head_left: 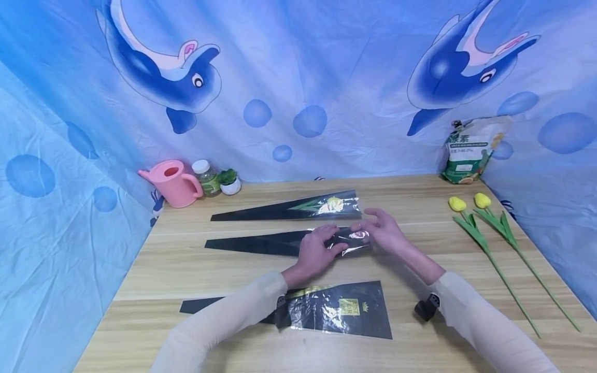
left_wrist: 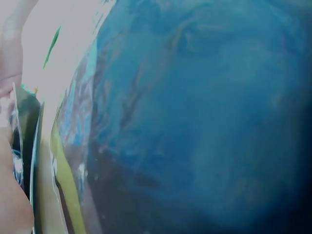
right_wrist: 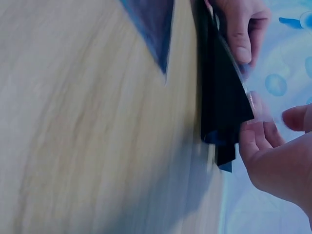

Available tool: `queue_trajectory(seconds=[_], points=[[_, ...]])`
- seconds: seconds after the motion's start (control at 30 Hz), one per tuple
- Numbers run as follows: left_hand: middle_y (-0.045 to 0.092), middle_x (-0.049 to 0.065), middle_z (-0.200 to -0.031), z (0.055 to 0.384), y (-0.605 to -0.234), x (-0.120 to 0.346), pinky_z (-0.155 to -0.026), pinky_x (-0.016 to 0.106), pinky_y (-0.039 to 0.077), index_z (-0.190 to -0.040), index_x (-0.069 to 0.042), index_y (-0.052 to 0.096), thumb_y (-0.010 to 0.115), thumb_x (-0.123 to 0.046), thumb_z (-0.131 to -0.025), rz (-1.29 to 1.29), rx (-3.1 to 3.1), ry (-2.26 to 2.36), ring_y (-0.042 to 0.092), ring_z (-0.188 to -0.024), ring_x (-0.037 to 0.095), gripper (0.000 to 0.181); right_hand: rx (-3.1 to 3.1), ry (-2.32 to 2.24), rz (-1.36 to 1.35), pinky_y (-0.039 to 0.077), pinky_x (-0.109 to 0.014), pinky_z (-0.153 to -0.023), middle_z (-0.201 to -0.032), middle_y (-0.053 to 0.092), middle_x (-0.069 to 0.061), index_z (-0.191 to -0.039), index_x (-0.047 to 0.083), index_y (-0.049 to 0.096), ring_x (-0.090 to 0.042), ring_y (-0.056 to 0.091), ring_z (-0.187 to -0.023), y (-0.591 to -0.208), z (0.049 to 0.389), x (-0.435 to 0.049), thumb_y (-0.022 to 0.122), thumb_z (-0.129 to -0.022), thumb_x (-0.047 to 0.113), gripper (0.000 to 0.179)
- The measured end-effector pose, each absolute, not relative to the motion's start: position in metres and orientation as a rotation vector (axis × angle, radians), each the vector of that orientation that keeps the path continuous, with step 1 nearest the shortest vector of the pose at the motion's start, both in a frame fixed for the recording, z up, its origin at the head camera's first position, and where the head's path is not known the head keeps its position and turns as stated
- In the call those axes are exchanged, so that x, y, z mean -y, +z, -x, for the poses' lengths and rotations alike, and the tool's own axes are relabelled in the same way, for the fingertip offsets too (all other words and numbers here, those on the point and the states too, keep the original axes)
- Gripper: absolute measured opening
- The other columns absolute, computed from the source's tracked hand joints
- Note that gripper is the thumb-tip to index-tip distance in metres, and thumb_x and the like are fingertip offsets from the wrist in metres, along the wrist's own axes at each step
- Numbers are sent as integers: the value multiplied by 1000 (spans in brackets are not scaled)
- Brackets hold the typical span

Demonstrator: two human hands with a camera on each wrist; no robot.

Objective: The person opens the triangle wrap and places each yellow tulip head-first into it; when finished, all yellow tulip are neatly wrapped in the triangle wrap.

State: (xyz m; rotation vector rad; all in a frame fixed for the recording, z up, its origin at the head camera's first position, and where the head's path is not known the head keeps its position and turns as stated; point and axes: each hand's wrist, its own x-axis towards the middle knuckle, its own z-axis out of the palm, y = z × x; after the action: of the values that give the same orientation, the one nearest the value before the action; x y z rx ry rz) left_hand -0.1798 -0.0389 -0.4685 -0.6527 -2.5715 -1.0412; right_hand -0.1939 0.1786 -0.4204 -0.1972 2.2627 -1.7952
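Black middle sleeve (head_left: 277,242): long, tapered, glossy glare near wider end.

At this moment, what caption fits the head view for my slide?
Left hand and right hand at the middle black wrapper, two yellow tulips lying at right.

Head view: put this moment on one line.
left hand: on middle sleeve; right hand: at its wide end; far sleeve: yellow flower inside; near sleeve: flat; loose tulips: at right
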Motion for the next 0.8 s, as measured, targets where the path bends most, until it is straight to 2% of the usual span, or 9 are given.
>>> queue_trajectory(seconds=[0.1,0.2,0.23,0.3,0.37,0.53,0.6,0.73,0.8], points=[[66,14,-127,180,-468,38,-102,44,46,-119,-8,72,84,-32,-82,635,2544,-1070,62,-119,28,46,-2315,-1754,242,56,-36,-84,-117,68,-22,-153,-8,16,-33,68,-100,-422,193,-182,54,-103,14,66],[68,11,-125,180,-468,38,-99,43,48,-117,-10,73,84,-32,-81,616,2529,-1052,64,-116,27,44,-2328,-1727,281,57,-35,-73,-118,68,-22,-154,-7,14,-35,68,-91,-424,192,-187,55,-103,15,69],[69,10,-123,180,-468,38,-98,43,49,-117,-11,74,85,-32,-81,615,2520,-1046,65,-115,27,43,-2349,-1701,309,56,-33,-77,-118,68,-21,-154,-7,14,-33,68,-92,-425,192,-189,56,-103,15,69],[69,9,-123,180,-468,38,-97,42,49,-117,-11,73,84,-33,-81,612,2520,-1032,65,-114,26,44,-2366,-1669,344,52,-28,-59,-117,68,-20,-153,-8,15,-33,67,-87,-426,191,-190,56,-102,12,69],[69,8,-123,180,-469,37,-96,43,49,-118,-12,73,85,-34,-81,616,2519,-1022,65,-113,26,45,-2384,-1646,369,49,-28,-53,-116,69,-20,-153,-8,17,-32,68,-94,-426,190,-190,59,-100,8,69],[70,6,-121,180,-471,36,-100,44,48,-119,-12,73,84,-34,-81,640,2512,-982,66,-113,24,46,-2415,-1618,396,55,-26,-71,-115,70,-17,-151,-8,23,-30,67,-105,-426,190,-184,64,-96,6,70],[70,5,-121,180,-471,35,-102,44,46,-119,-13,72,84,-35,-81,647,2512,-962,66,-113,22,45,-2406,-1619,383,55,-28,-76,-115,70,-17,-151,-9,23,-32,68,-102,-425,190,-182,65,-95,6,71],[70,5,-121,180,-471,33,-106,46,43,-119,-12,72,83,-36,-82,658,2514,-944,65,-113,21,45,-2383,-1624,348,52,-45,-94,-114,70,-19,-150,-11,23,-36,66,-105,-425,191,-178,64,-96,6,70],[70,5,-121,180,-471,33,-108,48,41,-120,-11,71,83,-36,-82,661,2515,-944,65,-114,22,46,-2372,-1630,334,42,-51,-105,-113,70,-19,-149,-12,25,-36,64,-112,-426,191,-177,63,-96,7,68]])
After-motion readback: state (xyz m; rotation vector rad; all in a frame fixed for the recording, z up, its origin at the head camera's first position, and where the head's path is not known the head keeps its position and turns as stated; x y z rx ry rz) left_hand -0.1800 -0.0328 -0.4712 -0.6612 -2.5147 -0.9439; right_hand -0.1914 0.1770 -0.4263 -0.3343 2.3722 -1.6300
